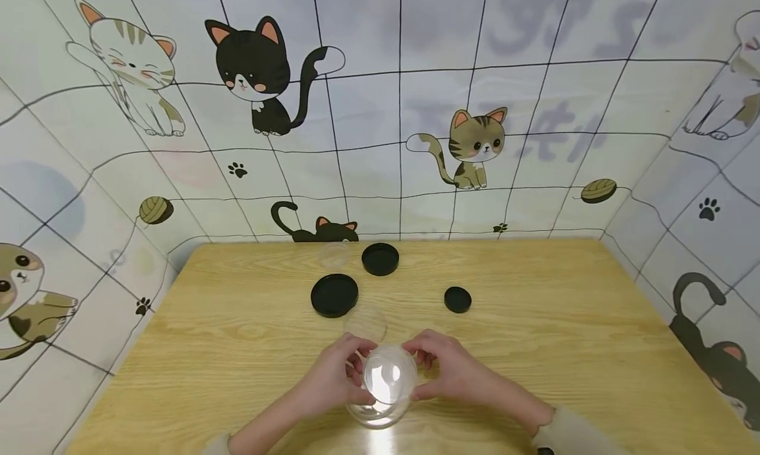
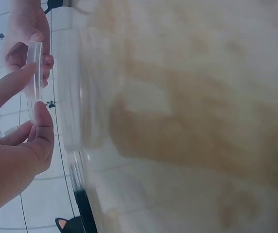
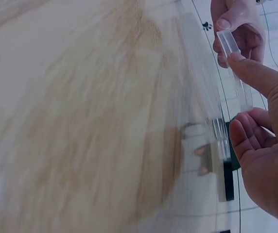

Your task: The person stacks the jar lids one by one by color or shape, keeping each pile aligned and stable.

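Wood-grain worktop (image 1: 564, 369). Clear round dish (image 1: 396, 369): one, rim pinched by my left fingers (image 1: 362, 344) and right fingers (image 1: 420, 343), opposite sides, neither nearer; near level above larger clear piece (image 1: 380, 421), apart.

Head view: bright, fairly even light, sharp enough for you to read most outlines.
Clear dish (image 1: 390, 376): your strongest glare, white patches bleaching part of its surface.
Tabletop (image 1: 534, 349): a white reflection streaks down to the bottom edge in front of you.
Backdrop (image 1: 368, 112): its pattern bends toward the sides; purple-grey smudges at upper right look soft.
Clear disc (image 1: 365, 324): so faint you almost lose it against the wood.
Left wrist view: dimmer and hazy, the wood smeared out of focus; your left hand (image 2: 15, 158) looks sharper.
Right wrist view: streaky wood blur, a white glare spot at the left edge; your right hand (image 3: 275, 170) reads clearer.
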### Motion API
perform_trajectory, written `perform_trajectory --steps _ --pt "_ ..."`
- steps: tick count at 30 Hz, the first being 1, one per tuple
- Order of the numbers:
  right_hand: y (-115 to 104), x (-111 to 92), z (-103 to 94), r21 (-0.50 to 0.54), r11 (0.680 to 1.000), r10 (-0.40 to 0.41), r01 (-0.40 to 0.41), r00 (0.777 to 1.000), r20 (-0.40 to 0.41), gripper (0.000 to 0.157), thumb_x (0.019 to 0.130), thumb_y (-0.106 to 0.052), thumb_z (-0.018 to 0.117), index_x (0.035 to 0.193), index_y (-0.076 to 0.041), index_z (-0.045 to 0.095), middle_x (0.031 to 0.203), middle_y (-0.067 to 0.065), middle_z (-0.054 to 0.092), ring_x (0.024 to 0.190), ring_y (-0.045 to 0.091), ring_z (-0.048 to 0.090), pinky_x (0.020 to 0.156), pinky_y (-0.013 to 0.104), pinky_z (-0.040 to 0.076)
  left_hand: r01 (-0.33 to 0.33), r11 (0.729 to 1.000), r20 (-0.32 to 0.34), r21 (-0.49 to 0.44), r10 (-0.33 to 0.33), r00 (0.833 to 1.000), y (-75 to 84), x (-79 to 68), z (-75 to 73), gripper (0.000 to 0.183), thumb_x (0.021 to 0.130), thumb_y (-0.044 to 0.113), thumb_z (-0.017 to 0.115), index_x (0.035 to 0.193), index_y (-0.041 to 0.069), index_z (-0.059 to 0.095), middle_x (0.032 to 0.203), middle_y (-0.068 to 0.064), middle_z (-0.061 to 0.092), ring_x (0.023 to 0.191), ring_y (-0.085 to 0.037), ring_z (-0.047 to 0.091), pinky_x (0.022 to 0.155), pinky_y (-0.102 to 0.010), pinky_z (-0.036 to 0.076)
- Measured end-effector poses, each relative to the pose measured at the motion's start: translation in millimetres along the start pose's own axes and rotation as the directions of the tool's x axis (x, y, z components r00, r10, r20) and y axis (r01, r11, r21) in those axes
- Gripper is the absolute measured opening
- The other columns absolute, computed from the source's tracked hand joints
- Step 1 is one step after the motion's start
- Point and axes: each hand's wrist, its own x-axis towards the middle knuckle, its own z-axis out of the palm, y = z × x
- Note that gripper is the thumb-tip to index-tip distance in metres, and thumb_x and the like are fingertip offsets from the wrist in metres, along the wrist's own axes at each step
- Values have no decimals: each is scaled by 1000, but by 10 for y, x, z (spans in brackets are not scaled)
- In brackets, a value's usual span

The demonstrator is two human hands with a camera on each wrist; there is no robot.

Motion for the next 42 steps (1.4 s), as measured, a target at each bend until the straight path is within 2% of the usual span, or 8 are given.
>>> perform_trajectory --steps 10,19,24,32,38,42 --pt "-126 118 160 -16 998 65 -65 997 35 63 71 -25 96 125 -6 69 101 -8 58 89 10 54 77 26 50 6 1000 -31 30 -5 1000 -76 -170 -111 70 63 -7 92 125 -3 62 105 -5 55 81 -12 58 72 -26 56" --pt "-149 181 244 -49 996 79 -76 994 71 65 73 -31 95 128 -6 68 108 -4 60 91 12 51 79 25 47 3 998 -44 67 0 999 -124 -243 -155 69 62 -9 91 125 -6 61 106 -10 56 79 -10 57 69 -25 55" --pt "-167 210 266 -95 992 94 -86 992 81 65 73 -31 94 128 -6 68 111 -4 60 93 11 50 81 26 46 9 998 -49 68 -6 999 -148 -252 -152 68 62 -11 89 124 -6 62 106 -9 57 81 -11 57 65 -24 54" --pt "-185 233 271 -109 991 88 -78 992 88 68 73 -28 95 130 -4 66 111 -4 60 92 12 50 79 25 46 19 997 -41 70 -16 999 -162 -228 -155 67 62 -10 89 124 -6 62 104 -8 56 79 -11 55 63 -22 53" --pt "-223 259 270 -136 983 140 -124 983 116 69 74 -28 94 132 -6 65 112 -6 58 95 10 50 82 26 46 37 996 -31 84 -35 999 -163 -222 -170 68 62 -7 91 123 -5 63 99 -6 53 76 -9 55 62 -22 51" --pt "-240 278 255 -143 981 149 -129 979 136 69 74 -25 94 133 -4 64 110 -5 53 93 11 49 79 25 45 52 996 -17 78 -51 999 -160 -212 -175 68 62 -5 92 124 -5 63 96 -5 52 75 -10 54 62 -22 51"
